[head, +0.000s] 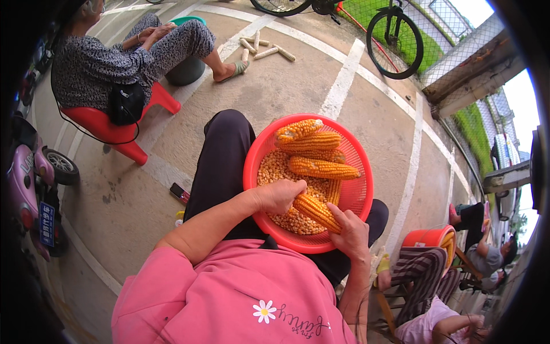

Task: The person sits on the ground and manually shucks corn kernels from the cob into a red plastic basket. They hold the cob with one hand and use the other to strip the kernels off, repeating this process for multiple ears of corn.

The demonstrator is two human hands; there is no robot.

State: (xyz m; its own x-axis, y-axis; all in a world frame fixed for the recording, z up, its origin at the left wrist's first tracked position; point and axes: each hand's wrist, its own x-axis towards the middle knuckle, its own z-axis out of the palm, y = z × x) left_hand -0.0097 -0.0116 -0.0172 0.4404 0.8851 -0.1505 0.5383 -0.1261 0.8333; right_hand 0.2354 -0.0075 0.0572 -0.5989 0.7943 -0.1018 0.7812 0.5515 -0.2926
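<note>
A red plastic basket (250, 172) with perforated sides rests on my lap. Over it, a yellow ear of corn (316, 210) slants between my hands. My left hand (281, 195) is closed around its upper left end, and my right hand (350, 230) grips the lower right end, thumb on top. Rows of kernels cover the part of the ear that shows. Loose corn kernels (275, 167) fill the left and bottom of the basket. Several more unshelled ears (324, 167) are piled along its far and right side.
At upper left a person (99, 81) sits on a red plastic stool (107, 122) beside a dark bucket (185, 73). Bare cobs (266, 52) lie on the pavement. A phone-like object (179, 192) is left of my leg. Lower right, another person sits near an orange bucket (423, 236) of corn.
</note>
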